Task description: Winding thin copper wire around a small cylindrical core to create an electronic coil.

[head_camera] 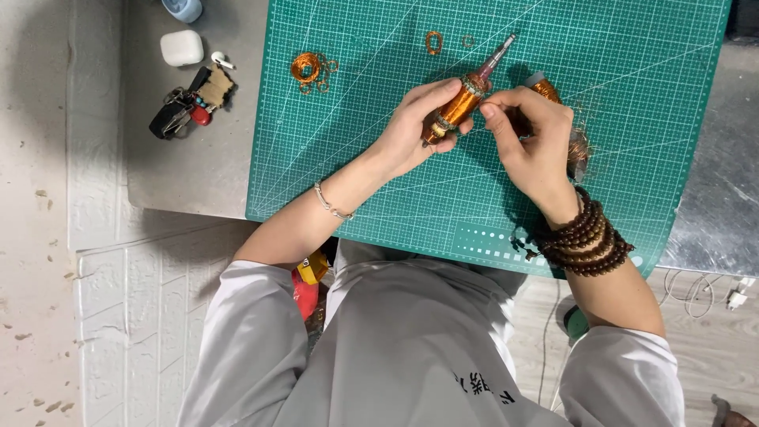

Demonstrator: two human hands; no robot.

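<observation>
So we had the copper-wound motor rotor (461, 105) up over the green cutting mat (356, 158), left hand (419, 126) clamped round its lower end, shaft pointing away from us. Our right hand (531, 142) had thumb and forefinger pinched together right at the rotor's top collar. A 2nd copper-wound piece (544, 85) sat just behind that hand. Loose copper wire coils (310, 69) lay further left, keys (190, 103) off the mat.

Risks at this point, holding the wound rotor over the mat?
1. The left hand alone grips the copper-wound rotor in mid-air while the right hand picks at it; it might slip onto the green cutting mat.
2. Loose copper wire coils lie nearby and may snag or tangle.
</observation>
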